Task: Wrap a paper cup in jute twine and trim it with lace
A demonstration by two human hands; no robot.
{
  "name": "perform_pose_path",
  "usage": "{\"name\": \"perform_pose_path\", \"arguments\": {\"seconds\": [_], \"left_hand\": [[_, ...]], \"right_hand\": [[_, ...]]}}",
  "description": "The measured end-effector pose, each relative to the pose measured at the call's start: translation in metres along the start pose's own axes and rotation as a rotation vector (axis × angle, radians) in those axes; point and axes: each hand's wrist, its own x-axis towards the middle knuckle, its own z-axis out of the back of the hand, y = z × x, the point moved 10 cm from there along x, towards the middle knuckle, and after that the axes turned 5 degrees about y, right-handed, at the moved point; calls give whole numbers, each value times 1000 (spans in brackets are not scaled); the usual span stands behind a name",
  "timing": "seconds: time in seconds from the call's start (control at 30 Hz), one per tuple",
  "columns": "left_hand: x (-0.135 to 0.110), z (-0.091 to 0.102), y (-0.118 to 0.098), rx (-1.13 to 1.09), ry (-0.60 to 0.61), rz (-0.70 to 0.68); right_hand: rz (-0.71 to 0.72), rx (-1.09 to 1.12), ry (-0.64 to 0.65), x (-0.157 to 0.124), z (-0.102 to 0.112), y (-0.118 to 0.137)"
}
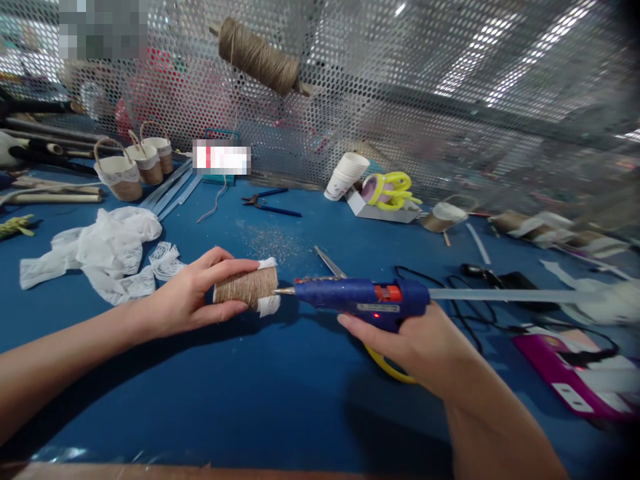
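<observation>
My left hand (193, 297) is closed round a small cup wrapped in jute twine (246, 287), held on its side above the blue table (280, 400). A strip of white lace (269, 305) sticks out at the cup's right end. My right hand (413, 343) grips a blue hot glue gun (360, 297) with an orange trigger part and a lit red lamp. The gun's metal nozzle (284, 291) touches or nearly touches the cup's laced end. A clear glue stick (500, 295) runs out of the gun's back to the right.
White lace scraps (100, 253) lie at the left. Three twine-wrapped little baskets (137, 167) stand at the back left. Blue pliers (267, 203), scissors (330, 263), paper cups (347, 175), a black cord (465, 313) and a purple box (580, 377) lie about. A twine spool (257, 57) hangs on the perforated metal screen.
</observation>
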Motion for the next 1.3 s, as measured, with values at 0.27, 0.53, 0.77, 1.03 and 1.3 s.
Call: {"name": "perform_pose_path", "arguments": {"seconds": [0.27,0.53,0.77,1.03,1.3], "left_hand": [[0,0,0,2,2,8],[-1,-2,0,-4,15,-3],[-1,-2,-4,-24,13,-30],[-1,-2,-3,-34,10,-41],[-1,-1,-10,-32,10,-84]], "right_hand": [[-48,-2,77,2,-7,-8],[-73,10,99,3,-8,-10],[-85,-27,67,4,-5,-8],[-50,23,118,1,-8,-9],[-64,16,70,4,-5,-5]]}}
